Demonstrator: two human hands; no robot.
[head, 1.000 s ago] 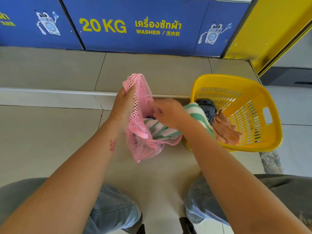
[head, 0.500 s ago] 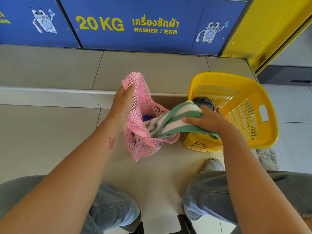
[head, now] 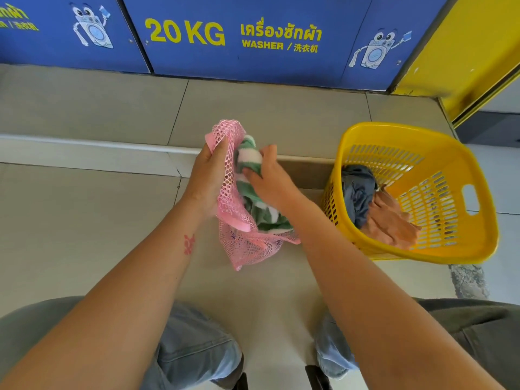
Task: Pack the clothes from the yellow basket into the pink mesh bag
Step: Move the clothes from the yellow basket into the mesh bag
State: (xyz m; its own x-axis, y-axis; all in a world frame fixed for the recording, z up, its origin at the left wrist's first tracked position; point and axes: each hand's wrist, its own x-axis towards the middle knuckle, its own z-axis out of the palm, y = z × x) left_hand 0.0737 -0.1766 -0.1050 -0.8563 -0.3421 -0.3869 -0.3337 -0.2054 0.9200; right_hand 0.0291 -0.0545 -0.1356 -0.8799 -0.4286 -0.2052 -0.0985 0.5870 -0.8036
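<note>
The left hand point(head: 209, 178) grips the rim of the pink mesh bag point(head: 244, 243) and holds it up above the floor point(head: 84, 220). The right hand point(head: 270, 181) is closed on a green and white striped cloth point(head: 253, 201) that sits partly inside the bag. The yellow basket point(head: 464, 243) stands near on the right, with a grey cloth point(head: 358, 192) and an orange cloth point(head: 391, 220) inside.

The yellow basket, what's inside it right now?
In the yellow basket lie a crumpled grey-blue garment and a peach-coloured one beside it. Anything beneath them is covered, so I cannot tell whether more clothes are underneath.
</note>
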